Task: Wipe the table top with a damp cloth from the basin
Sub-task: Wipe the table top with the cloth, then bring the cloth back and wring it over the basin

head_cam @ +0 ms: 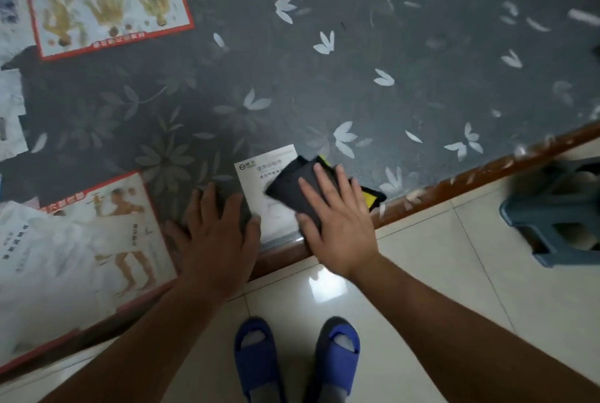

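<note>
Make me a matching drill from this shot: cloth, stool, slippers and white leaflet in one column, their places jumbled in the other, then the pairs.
Things:
1. dark cloth
2. blue-grey stool
3. blue slippers
4. white leaflet

Places:
A. on the tiled floor, right of the table
B. pressed flat under the right hand at the table's near edge
C. on the person's feet, below the table edge
D. flat on the table top, partly covered by the cloth, between the two hands

Pairs: 1-B, 2-A, 3-C, 4-D
</note>
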Tool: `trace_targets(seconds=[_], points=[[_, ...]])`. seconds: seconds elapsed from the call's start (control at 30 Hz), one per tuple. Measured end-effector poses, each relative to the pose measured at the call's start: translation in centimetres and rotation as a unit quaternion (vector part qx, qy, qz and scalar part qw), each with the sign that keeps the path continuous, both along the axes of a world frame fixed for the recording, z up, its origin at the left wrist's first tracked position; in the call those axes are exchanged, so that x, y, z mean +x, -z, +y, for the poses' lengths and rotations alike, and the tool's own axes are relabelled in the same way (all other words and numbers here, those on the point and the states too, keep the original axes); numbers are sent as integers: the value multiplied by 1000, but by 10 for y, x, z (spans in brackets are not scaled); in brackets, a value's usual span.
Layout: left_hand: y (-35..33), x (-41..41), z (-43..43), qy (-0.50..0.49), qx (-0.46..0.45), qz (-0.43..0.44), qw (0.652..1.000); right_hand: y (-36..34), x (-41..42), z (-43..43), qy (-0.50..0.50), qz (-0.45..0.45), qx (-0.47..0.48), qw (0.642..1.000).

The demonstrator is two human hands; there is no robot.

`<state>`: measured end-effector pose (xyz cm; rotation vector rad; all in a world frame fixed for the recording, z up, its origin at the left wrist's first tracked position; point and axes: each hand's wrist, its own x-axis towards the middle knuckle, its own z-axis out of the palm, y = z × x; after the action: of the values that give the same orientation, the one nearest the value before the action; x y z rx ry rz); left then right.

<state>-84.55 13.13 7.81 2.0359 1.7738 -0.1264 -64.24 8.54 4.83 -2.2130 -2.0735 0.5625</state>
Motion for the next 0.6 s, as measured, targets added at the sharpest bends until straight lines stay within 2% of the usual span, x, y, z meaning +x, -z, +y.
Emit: trace_targets(seconds=[0.13, 0.23, 0.33, 0.43, 0.6], points=[[3, 18, 4, -31, 13, 29, 999, -3, 101, 39, 133, -54, -22, 989], [3, 34, 5, -46, -5, 62, 997, -1, 171, 55, 254, -49, -6, 966], [-2, 54, 4, -58, -6, 75, 995, 0, 240, 38, 342, -7, 64, 937], [-9, 90, 3, -58, -36, 24, 997, -8, 304, 14, 410, 61, 81, 906], [-25, 200, -22, -9, -54, -23, 998, -47, 391, -32, 522, 162, 110, 830]])
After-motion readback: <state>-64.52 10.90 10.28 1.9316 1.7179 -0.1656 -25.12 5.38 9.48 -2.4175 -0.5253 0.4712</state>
